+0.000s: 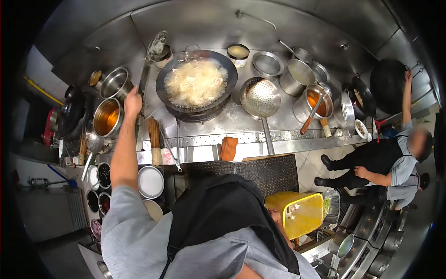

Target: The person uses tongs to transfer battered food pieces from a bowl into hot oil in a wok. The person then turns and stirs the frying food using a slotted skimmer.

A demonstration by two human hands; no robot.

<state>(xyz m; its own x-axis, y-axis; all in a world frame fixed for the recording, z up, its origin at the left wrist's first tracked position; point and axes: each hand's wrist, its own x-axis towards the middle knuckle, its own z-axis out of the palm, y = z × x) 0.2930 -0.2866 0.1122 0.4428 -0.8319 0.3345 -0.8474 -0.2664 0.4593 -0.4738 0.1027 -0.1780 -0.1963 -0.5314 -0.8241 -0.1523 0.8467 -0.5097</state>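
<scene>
My left hand (133, 103) is closed at the right side of a deep steel pot (116, 83). Its curled fingers hide whatever they grip. Just below that pot stands another one holding amber liquid (108, 118). My right hand (275, 216) is low beside a yellow bin (297, 197) with white scraps inside; my black apron covers part of the hand, so its grip does not show. Ahead of me, a large wok (162, 88) sits on the burner, full of foaming, bubbling oil with pale food in it.
A perforated strainer (261, 96) lies right of the wok, its handle over the counter edge. Farther right are steel pots and a ladle (316, 109). An orange-brown cloth (229, 149) rests on the front ledge. Another person (390, 162) reaches toward a black wok (388, 86).
</scene>
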